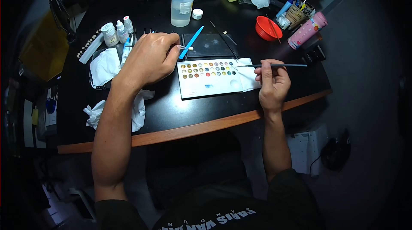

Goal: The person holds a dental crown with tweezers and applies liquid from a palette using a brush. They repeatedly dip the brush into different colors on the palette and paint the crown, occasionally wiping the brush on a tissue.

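Observation:
My left hand [155, 56] is closed on thin metal tweezers [183, 48], whose tips hold a small cream-white piece shaped like a dental crown [191, 49]. This piece is above the far left part of a white paint palette [225, 89]. Rows of round colour wells, mostly browns, yellows and greys, line the palette, and a blue smear marks its lower part. Between the fingers of my right hand [273, 83] is a slim dark paintbrush [288, 65], its tip pointing left at the palette's right edge. White paper [250, 85] lies beside the palette, below the brush.
Behind the palette lie a black slab [206, 51] and a blue stick [196, 37]. A clear bottle [182, 9], red bowl [267, 30] and pink flask [307, 30] stand farther back. Small bottles [110, 36] and crumpled tissue [138, 112] are on the left.

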